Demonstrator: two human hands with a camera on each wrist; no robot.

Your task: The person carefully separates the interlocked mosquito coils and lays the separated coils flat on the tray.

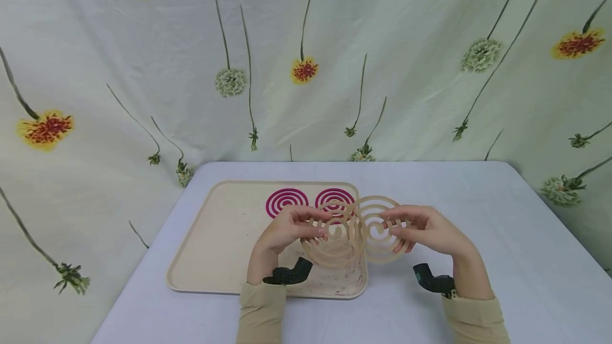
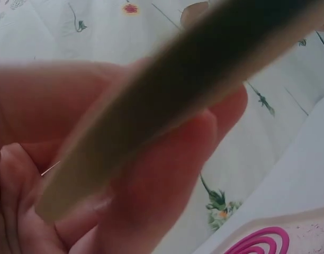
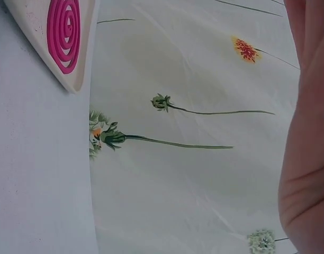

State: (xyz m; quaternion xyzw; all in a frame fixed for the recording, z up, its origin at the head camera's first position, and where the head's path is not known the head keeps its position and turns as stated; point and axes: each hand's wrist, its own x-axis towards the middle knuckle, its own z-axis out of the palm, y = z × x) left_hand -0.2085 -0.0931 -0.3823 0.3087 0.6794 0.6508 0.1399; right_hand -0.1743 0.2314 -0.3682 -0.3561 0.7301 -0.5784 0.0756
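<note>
Two beige mosquito coils are held up over the right side of the tray, overlapping each other in the head view. My left hand [image 1: 282,230] pinches the left beige coil [image 1: 330,265] between thumb and fingers. The right beige coil [image 1: 379,228] is gripped by my right hand [image 1: 435,230] at its right side. Close up in the left wrist view, a blurred beige coil [image 2: 151,100] runs edge-on across the left hand's fingers [image 2: 162,180]. In the right wrist view only part of the right hand [image 3: 313,137] shows; its fingertips are hidden.
A beige tray [image 1: 215,248] lies on the white-covered table [image 1: 502,216]. Along its back right lie two pink mosquito coils, a left one [image 1: 287,190] and a right one [image 1: 334,190]. Reddish crumbs dot the tray's right part. A flowered cloth [image 1: 416,78] hangs behind the table.
</note>
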